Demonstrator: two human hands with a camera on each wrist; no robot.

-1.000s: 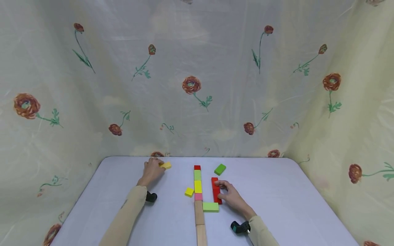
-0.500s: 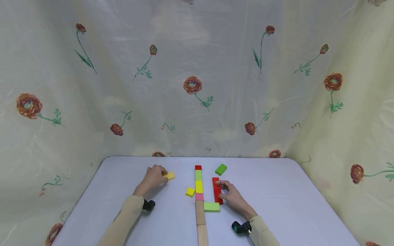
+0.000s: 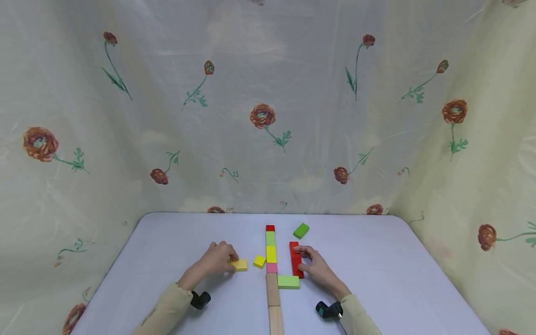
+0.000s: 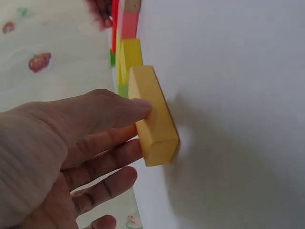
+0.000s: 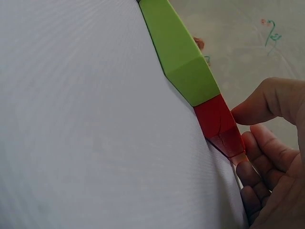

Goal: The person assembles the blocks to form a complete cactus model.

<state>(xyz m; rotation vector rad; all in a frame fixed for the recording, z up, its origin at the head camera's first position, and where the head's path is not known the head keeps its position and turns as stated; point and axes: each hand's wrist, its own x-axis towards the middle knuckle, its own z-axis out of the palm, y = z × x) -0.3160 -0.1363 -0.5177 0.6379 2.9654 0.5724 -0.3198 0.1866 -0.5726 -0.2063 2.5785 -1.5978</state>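
Note:
A pale yellow wooden block is pinched between the thumb and fingers of my left hand, left of the row of blocks. The left wrist view shows it with a shadow beside it on the table. My right hand holds a long red piece right of the row, thumb at its near end and index finger farther up. Whether that is one block or two end to end, I cannot tell. Its near end meets a light green block lying crosswise. Beside the row sits a small yellow block.
The row runs away from me: natural wood blocks nearest, then a pink block, a yellow block, a light green block and a red block. A loose green block lies at the back right. Flowered cloth surrounds the table.
My left hand has brought the pale yellow block from the back left toward me and rightward, close to the small yellow block. My right hand stays at the red piece.

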